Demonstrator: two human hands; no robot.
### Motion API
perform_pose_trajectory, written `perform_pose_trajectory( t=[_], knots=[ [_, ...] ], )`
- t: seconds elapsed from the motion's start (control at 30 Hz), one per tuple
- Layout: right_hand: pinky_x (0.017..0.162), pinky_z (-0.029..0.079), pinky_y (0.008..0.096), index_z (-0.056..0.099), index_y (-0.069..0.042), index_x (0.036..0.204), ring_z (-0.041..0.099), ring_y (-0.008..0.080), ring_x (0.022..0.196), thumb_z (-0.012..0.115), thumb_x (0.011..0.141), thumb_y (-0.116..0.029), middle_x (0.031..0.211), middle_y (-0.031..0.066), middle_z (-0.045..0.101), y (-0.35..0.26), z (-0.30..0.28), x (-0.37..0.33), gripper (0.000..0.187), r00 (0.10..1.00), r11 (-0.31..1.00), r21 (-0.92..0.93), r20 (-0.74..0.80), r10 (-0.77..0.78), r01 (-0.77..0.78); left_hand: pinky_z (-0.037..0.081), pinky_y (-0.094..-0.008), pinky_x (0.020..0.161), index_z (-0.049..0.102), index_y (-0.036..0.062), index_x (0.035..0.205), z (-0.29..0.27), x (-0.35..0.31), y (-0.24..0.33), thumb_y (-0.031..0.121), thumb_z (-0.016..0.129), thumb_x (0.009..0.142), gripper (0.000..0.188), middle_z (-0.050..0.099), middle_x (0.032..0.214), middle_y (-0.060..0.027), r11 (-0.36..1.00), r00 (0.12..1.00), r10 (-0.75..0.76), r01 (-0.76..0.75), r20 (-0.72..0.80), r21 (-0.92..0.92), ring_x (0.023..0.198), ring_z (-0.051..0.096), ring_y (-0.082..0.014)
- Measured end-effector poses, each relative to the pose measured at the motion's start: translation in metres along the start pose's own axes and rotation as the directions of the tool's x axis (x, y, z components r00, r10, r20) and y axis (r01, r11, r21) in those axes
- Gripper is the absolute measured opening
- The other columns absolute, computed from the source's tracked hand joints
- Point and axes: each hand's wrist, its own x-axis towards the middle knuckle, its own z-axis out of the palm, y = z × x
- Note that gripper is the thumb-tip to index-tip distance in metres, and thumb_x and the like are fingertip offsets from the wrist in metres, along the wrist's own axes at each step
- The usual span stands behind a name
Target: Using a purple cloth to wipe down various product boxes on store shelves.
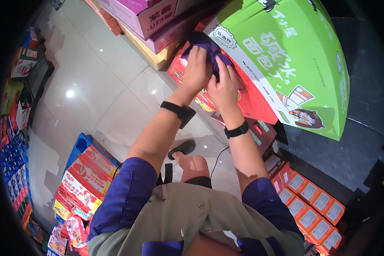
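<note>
A bunched purple cloth point(202, 40) lies against a red carton point(255, 100), right beside the large green-and-white carton point(286, 51). My left hand point(196, 70) has its fingers curled over the cloth's near side. Close by on the right, my right hand point(224, 83) presses its fingers and thumb into the same cloth. Both hands are closed on it, almost touching each other. Part of the cloth is hidden under my fingers and in the shadow between the cartons.
Stacked pink-purple cartons point(151, 21) rise at the far left of my hands, above a yellow carton point(153, 55). A blue crate point(82, 144) with red packages stands on the tiled floor point(111, 81). Several orange boxes point(311, 209) sit low at right; shelved goods point(17, 158) line the far left.
</note>
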Motion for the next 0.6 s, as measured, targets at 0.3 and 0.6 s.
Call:
perform_pose_trajectory(
  t=[0.3, 0.6],
  knots=[
    [0.09, 0.047, 0.0464, 0.051, -0.004, 0.136, 0.055, 0.0398, 0.105, 0.05, 0.081, 0.004, 0.112, 0.0202, 0.057, 0.049, 0.063, -0.046, 0.055, 1.0, 0.994, 0.105, -0.005, 0.009, -0.008, 0.036, -0.0485, 0.098, 0.039, -0.0085, 0.125, 0.055, -0.028, -0.06, 0.001, 0.048, 0.084, 0.043, 0.044, 0.118, -0.0306, 0.992, 0.981, -0.089, 0.072, -0.17, -0.103, 0.109, 0.044, -0.0474],
    [0.087, 0.048, 0.0446, 0.057, -0.002, 0.128, 0.059, 0.0368, 0.101, 0.053, 0.082, 0.008, 0.107, 0.0176, 0.062, 0.1, 0.028, -0.149, 0.047, 0.98, 0.987, 0.014, -0.119, 0.159, -0.159, 0.038, -0.0503, 0.097, 0.045, -0.0007, 0.128, 0.106, -0.119, -0.017, -0.004, 0.061, 0.075, 0.056, 0.042, 0.123, -0.0277, 0.993, 0.999, 0.002, 0.004, 0.054, -0.119, 0.111, 0.043, -0.0477]
  ],
)
